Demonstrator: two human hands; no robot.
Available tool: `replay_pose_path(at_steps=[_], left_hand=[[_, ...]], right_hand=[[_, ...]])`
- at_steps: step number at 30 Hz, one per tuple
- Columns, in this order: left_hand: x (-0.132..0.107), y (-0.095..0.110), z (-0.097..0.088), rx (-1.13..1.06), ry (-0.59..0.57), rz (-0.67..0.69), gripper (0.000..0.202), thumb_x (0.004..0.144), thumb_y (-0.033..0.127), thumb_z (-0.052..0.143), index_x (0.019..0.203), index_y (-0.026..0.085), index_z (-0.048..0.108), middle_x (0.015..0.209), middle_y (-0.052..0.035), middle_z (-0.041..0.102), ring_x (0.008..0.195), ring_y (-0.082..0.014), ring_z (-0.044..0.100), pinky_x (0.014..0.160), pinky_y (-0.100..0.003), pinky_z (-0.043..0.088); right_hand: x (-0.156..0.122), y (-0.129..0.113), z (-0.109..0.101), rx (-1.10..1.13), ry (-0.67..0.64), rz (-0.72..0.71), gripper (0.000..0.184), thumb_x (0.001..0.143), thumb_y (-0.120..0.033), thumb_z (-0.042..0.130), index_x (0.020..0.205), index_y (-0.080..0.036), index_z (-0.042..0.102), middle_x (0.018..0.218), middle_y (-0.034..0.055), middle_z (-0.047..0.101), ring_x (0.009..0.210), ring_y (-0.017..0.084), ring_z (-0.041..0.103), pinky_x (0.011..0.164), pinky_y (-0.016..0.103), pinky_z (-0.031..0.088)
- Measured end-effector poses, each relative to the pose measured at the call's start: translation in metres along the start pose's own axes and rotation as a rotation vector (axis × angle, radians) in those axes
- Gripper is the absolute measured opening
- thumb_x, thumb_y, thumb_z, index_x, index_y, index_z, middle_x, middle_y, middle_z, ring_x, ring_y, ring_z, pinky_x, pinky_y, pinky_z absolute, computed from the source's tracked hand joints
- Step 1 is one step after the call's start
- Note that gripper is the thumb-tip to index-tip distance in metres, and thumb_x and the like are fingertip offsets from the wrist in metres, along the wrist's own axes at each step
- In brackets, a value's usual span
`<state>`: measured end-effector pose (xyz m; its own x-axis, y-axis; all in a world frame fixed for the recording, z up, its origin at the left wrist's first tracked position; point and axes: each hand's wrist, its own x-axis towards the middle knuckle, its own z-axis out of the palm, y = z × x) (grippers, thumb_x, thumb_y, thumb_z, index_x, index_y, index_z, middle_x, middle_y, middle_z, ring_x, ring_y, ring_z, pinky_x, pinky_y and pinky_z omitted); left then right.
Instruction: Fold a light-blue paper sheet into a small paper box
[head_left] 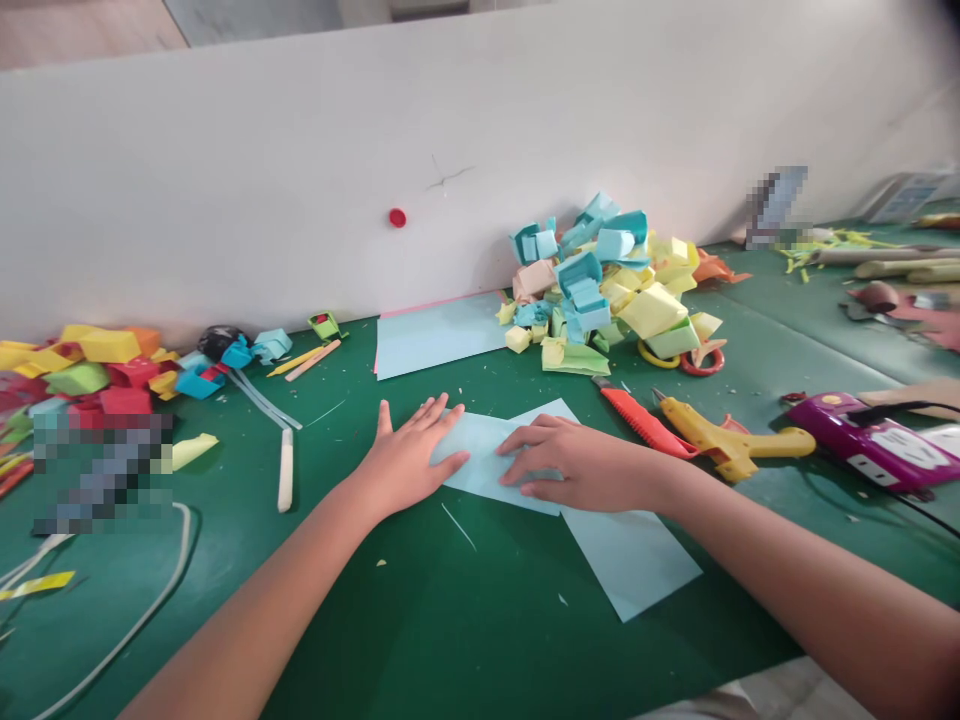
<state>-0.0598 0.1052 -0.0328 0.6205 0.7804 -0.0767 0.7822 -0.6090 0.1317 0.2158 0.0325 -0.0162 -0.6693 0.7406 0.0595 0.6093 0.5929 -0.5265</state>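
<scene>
The left hand (409, 455) lies splayed at one end of a blue sheet (482, 448). The right hand (574, 460) rests on it, loosely curved, unclenched.

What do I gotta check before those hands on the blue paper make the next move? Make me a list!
1. Left hand on the left blue sheet: ok, it touches that sheet's left end.
2. Right hand on the paper: ok, its fingers rest there.
3. Left blue sheet apart from the right blue sheet: not ok, they overlap.
4. Working spot free of scraps: not ok, a thin sliver lies in front.
5. Red cutter put down: ok, it lies on the table.
6. Yellow glue gun cool: cannot tell.
</scene>
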Motion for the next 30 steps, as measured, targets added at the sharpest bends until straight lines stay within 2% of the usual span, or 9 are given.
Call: replay_pose_path(at_steps=[5, 9, 11, 13, 15, 18, 21, 24, 30], left_hand=[[0.001, 0.003, -0.003, -0.038, -0.047, -0.073, 0.071, 0.097, 0.071, 0.036, 0.16, 0.04, 0.023, 0.168, -0.0039, 0.009, 0.154, -0.0406, 0.012, 0.105, -0.086, -0.008], [-0.001, 0.004, -0.003, -0.02, -0.043, -0.084, 0.073, 0.096, 0.074, 0.031, 0.16, 0.039, 0.021, 0.168, -0.0038, 0.007, 0.155, -0.0399, 0.009, 0.108, -0.083, -0.005], [-0.002, 0.005, -0.003, -0.003, -0.045, -0.082, 0.073, 0.097, 0.073, 0.028, 0.161, 0.038, 0.02, 0.168, -0.0031, 0.005, 0.155, -0.0375, 0.007, 0.112, -0.079, -0.004], [-0.003, 0.007, -0.002, 0.024, -0.046, -0.077, 0.072, 0.098, 0.072, 0.024, 0.161, 0.037, 0.019, 0.168, -0.0024, 0.002, 0.156, -0.0354, 0.005, 0.115, -0.075, -0.002], [-0.003, 0.007, -0.001, 0.06, -0.041, -0.072, 0.072, 0.1, 0.07, 0.021, 0.162, 0.034, 0.017, 0.169, -0.0026, 0.002, 0.156, -0.0339, 0.004, 0.118, -0.072, -0.001], [-0.003, 0.007, 0.002, 0.089, -0.034, -0.068, 0.073, 0.1, 0.068, 0.02, 0.163, 0.03, 0.015, 0.169, -0.0034, 0.003, 0.156, -0.0345, 0.004, 0.119, -0.068, 0.0], [-0.003, 0.008, 0.002, 0.094, -0.041, -0.074, 0.075, 0.1, 0.068, 0.021, 0.163, 0.029, 0.015, 0.169, -0.0037, 0.003, 0.156, -0.0347, 0.003, 0.12, -0.067, 0.003], [-0.004, 0.01, -0.002, 0.093, -0.081, -0.09, 0.076, 0.1, 0.067, 0.021, 0.164, 0.026, 0.012, 0.169, -0.0041, -0.001, 0.156, -0.033, 0.001, 0.121, -0.064, 0.003], [-0.005, 0.01, -0.006, 0.039, -0.07, -0.072, 0.075, 0.1, 0.067, 0.024, 0.163, 0.027, 0.015, 0.169, -0.0055, 0.002, 0.156, -0.0337, 0.002, 0.121, -0.064, 0.005]], right_hand=[[0.004, -0.004, 0.006, -0.07, 0.073, 0.032, 0.026, 0.099, -0.037, 0.052, 0.114, -0.031, 0.073, 0.145, 0.0058, 0.056, 0.123, 0.029, 0.052, 0.105, 0.05, 0.041], [0.01, -0.002, 0.015, -0.157, 0.122, 0.079, 0.029, 0.099, -0.033, 0.051, 0.122, -0.031, 0.069, 0.157, 0.0048, 0.046, 0.116, 0.03, 0.053, 0.101, 0.051, 0.044], [0.014, -0.001, 0.019, -0.193, 0.142, 0.096, 0.042, 0.099, -0.033, 0.051, 0.139, -0.028, 0.058, 0.158, 0.006, 0.045, 0.113, 0.03, 0.053, 0.1, 0.051, 0.045], [0.018, -0.002, 0.022, -0.228, 0.157, 0.122, 0.059, 0.098, -0.035, 0.05, 0.154, -0.022, 0.04, 0.156, 0.0092, 0.047, 0.112, 0.031, 0.053, 0.1, 0.051, 0.046], [0.021, -0.004, 0.024, -0.262, 0.162, 0.155, 0.068, 0.098, -0.038, 0.05, 0.159, -0.015, 0.03, 0.152, 0.0126, 0.051, 0.11, 0.032, 0.054, 0.097, 0.049, 0.048], [0.022, -0.008, 0.024, -0.327, 0.148, 0.174, 0.064, 0.099, -0.039, 0.048, 0.157, -0.013, 0.036, 0.151, 0.0127, 0.053, 0.115, 0.034, 0.054, 0.098, 0.048, 0.047], [0.021, -0.011, 0.025, -0.413, 0.134, 0.192, 0.058, 0.101, -0.04, 0.043, 0.153, -0.014, 0.043, 0.154, 0.0101, 0.051, 0.131, 0.039, 0.044, 0.105, 0.053, 0.041], [0.018, -0.016, 0.025, -0.475, 0.129, 0.234, 0.057, 0.102, -0.041, 0.042, 0.151, -0.012, 0.045, 0.152, 0.0115, 0.053, 0.14, 0.043, 0.036, 0.108, 0.058, 0.036], [0.011, -0.021, 0.02, -0.504, 0.096, 0.246, 0.055, 0.102, -0.042, 0.043, 0.148, -0.013, 0.05, 0.149, 0.0119, 0.055, 0.142, 0.043, 0.037, 0.112, 0.059, 0.031]])
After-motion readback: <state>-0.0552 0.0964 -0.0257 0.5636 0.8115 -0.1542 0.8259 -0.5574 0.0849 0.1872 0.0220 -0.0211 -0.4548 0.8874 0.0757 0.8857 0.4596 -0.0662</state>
